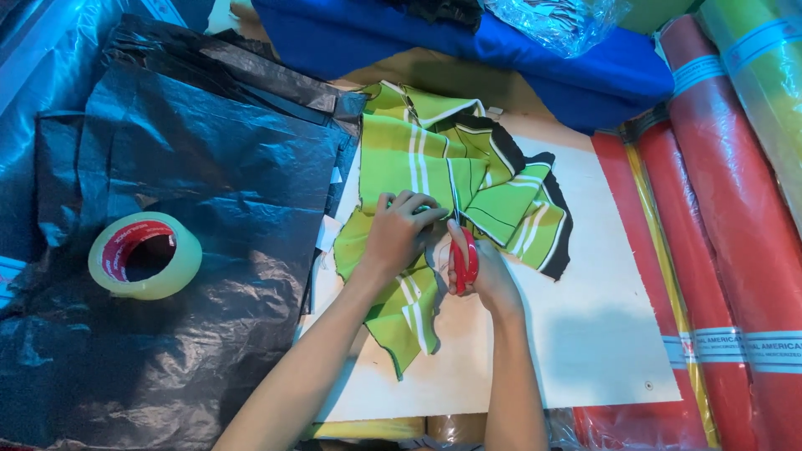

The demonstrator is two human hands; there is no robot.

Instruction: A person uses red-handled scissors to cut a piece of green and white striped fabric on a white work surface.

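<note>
Nearest the camera, two bare forearms reach up over the near edge of a pale wooden board [585,334] that carries the work. The right hand [489,276] is clenched around the red handles of a pair of scissors [462,250], whose blades point away toward the board's far edge and lie against the cloth. Just beside it, the left hand [397,234] lies with fingers spread, pressing down on a crumpled piece of lime-green fabric with white stripes and black edging [434,184]; it pins the cloth rather than gripping it. This fabric covers the board's left half, from near the front edge to the far left corner. Left of the board lies crinkled black plastic sheeting [209,184], and on it sits a roll of clear adhesive tape with a red core [144,255]. Along the board's right edge lie red fabric rolls wrapped in plastic [727,209]. Beyond the far edge lies folded blue cloth [468,42].
</note>
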